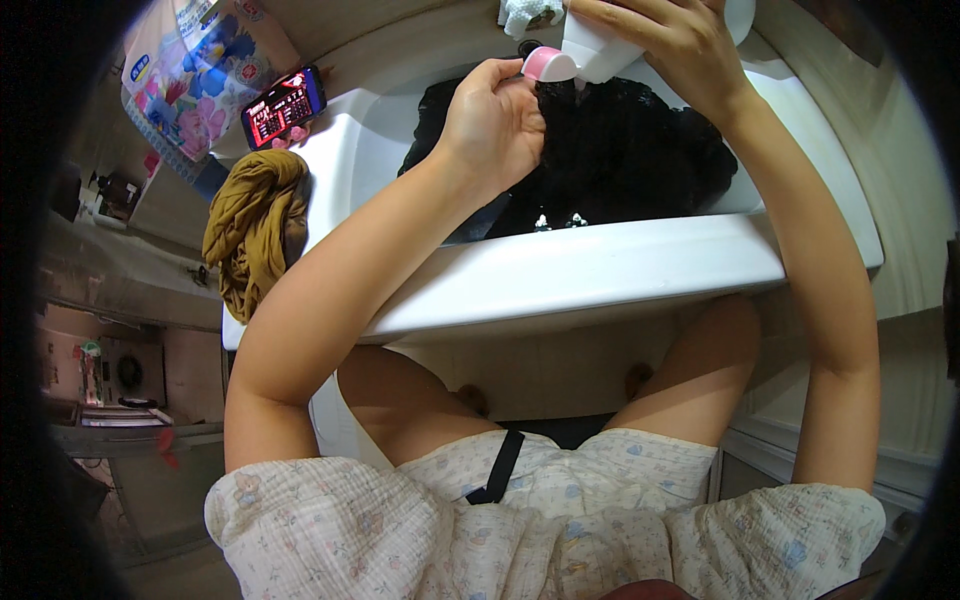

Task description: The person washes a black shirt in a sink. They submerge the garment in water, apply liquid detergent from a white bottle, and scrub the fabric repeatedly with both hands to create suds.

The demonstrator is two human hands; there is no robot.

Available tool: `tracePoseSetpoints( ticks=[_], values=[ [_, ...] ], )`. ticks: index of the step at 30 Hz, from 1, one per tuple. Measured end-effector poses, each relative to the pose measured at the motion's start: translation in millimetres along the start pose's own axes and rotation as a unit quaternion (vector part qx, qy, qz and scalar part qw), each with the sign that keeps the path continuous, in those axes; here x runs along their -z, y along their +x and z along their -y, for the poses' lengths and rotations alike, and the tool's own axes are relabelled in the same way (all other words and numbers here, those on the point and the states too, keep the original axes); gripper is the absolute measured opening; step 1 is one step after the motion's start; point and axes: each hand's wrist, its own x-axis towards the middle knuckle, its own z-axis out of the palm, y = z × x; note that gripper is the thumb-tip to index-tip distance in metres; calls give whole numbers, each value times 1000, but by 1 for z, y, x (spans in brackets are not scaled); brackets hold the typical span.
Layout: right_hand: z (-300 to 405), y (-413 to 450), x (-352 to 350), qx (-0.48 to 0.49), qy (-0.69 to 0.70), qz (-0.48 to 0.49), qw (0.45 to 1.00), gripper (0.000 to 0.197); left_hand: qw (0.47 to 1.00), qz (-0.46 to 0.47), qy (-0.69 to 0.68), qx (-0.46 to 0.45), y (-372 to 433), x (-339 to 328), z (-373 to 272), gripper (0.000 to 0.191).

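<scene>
In the head view, my right hand (667, 37) grips a white plastic bottle (600, 45) tilted mouth down over the sink. My left hand (499, 124) is palm up, its thumb and fingers around a pink-and-white cap (550, 64) close to the bottle's mouth; whether the cap is attached to the bottle I cannot tell. Under both hands, soaked black fabric (630, 157) fills much of the white sink basin (562, 259). Whether anything flows from the bottle is not clear.
A mustard-brown cloth (259, 225) lies bunched on the sink's left rim. Behind it stand a lit phone (285, 109) and a flowered plastic package (202, 75). A white textured cloth (529, 15) is at the back. My knees are under the sink's front edge.
</scene>
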Motion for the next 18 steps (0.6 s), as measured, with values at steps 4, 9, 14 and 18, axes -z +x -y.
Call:
tracePoseSetpoints(
  ticks=[4, 9, 14, 18],
  values=[
    [-4, -4, -2, -20, 10, 24, 999, 21, 986, -143, 79, -16, 3, -29, 8, 35],
    [-10, -8, -6, -30, 18, 36, 999, 23, 980, -184, 76, -21, 8, -7, 7, 26],
    [-11, -13, -8, -59, 61, 51, 995, 27, 978, -185, 100, -23, 8, -5, 6, 26],
    [-11, -13, -6, -58, 55, 63, 995, 31, 974, -177, 136, -42, 1, -31, 5, 30]
  ],
)
